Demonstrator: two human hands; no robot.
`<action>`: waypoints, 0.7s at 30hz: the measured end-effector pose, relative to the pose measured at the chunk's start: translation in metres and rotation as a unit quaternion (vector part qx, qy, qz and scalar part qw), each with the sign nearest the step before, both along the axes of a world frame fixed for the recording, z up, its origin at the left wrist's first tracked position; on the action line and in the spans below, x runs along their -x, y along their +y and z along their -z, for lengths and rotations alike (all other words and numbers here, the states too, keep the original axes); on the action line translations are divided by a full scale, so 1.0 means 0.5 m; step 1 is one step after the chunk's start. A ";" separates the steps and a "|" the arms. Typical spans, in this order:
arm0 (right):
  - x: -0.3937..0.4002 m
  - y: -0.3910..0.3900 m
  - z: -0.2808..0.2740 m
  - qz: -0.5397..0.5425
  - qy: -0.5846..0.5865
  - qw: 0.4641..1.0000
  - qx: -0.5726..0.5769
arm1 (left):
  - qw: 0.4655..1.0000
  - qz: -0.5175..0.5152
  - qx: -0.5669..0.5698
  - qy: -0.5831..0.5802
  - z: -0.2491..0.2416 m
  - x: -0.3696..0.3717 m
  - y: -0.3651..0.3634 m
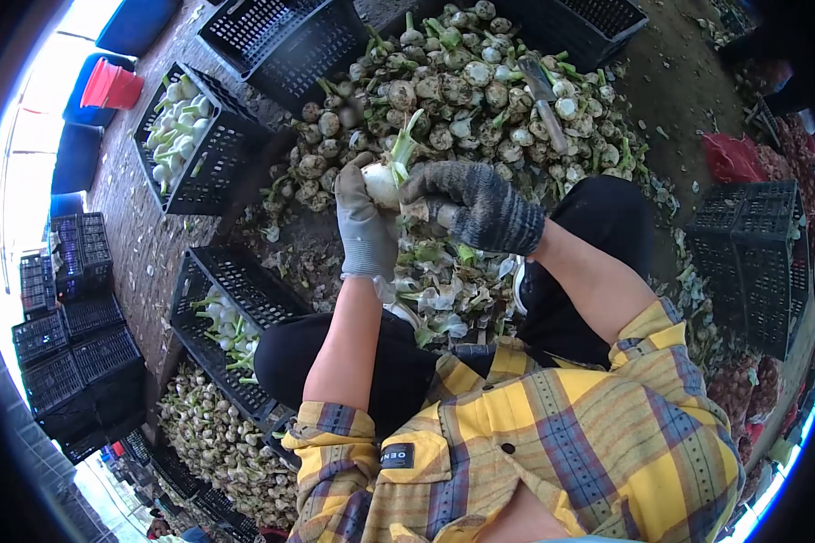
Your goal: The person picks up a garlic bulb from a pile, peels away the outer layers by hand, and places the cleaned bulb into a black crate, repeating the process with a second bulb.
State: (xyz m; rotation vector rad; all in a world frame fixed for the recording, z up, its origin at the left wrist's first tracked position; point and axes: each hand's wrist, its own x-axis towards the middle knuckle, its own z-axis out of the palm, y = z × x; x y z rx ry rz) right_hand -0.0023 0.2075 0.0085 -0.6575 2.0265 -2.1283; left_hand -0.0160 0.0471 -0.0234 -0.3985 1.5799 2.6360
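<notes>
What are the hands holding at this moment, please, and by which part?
Both hold one white bulb: left hand around its round body, right hand at its root end.

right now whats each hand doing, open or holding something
left hand: closed on the white bulb
right hand: closed at the bulb's base; what it grips cannot be told

A heap of bulbs (pixel 462 100) lies ahead on the ground (pixel 145 244), a knife (pixel 545 101) on top. Crates (pixel 204 136) stand to its left. More crates (pixel 756 262) stand to the right.
</notes>
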 end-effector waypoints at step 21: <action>-0.051 -0.022 -0.009 -0.194 0.043 0.978 -0.066 | 0.985 -0.006 -0.066 -0.162 -0.002 -0.005 -0.030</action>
